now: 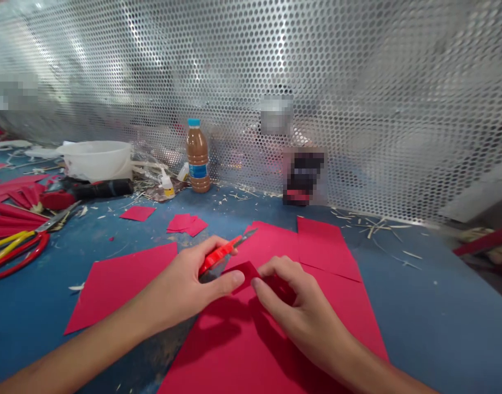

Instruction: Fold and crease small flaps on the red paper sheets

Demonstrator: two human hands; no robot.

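Note:
A small red paper piece (pixel 247 272) is held between my two hands, above a large red paper sheet (pixel 234 350). My left hand (pixel 202 273) is closed around a red utility knife (pixel 221 255), its blade pointing away to the upper right. The thumb of that hand also presses on the small piece's left side. My right hand (pixel 294 290) pinches the piece's right edge between thumb and fingers. Under the hands, the large sheet lies on the blue table (pixel 435 323), and a cut red rectangle (pixel 325 246) rests at its far right corner.
Another red sheet (pixel 123 279) and small red squares (pixel 187 223) lie left. Scissors (pixel 40 235), a black-and-red tool (pixel 87 190), a white tub (pixel 97 158), a glue bottle (pixel 167 185) and a brown drink bottle (pixel 197 158) stand or lie further back. A perforated metal panel (pixel 234 65) borders the table.

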